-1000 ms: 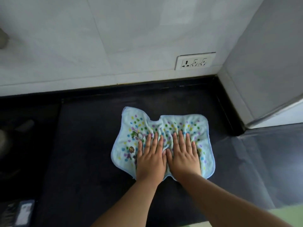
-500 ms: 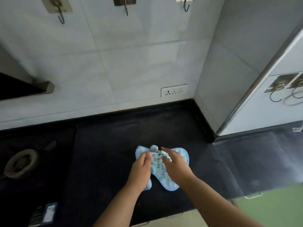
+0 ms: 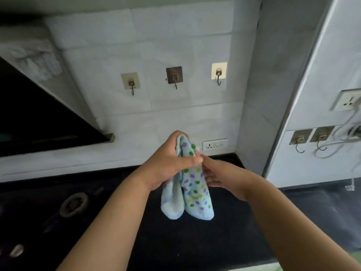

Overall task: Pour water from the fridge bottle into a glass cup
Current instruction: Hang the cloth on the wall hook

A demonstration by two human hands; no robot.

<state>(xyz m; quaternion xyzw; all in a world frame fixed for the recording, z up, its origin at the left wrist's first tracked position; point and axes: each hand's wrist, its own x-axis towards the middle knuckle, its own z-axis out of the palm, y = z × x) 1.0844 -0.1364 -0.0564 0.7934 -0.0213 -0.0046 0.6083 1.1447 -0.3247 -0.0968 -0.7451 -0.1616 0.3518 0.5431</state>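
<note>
Both forearms reach out over the black counter (image 3: 175,241), where the left hand (image 3: 168,163) has its fingers curled tight round the top of a pale blue dotted cloth (image 3: 190,192) that hangs down clear of the surface, while the right hand (image 3: 222,177) touches the cloth's side with loosely bent fingers, though whether it actually grips I cannot tell. A stove burner (image 3: 74,204) sits off to the left on the counter. Behind the hands a socket strip (image 3: 214,144) and three wall hooks (image 3: 174,77) are fixed to the white tiles; neither bottle nor glass cup is anywhere in sight.
</note>
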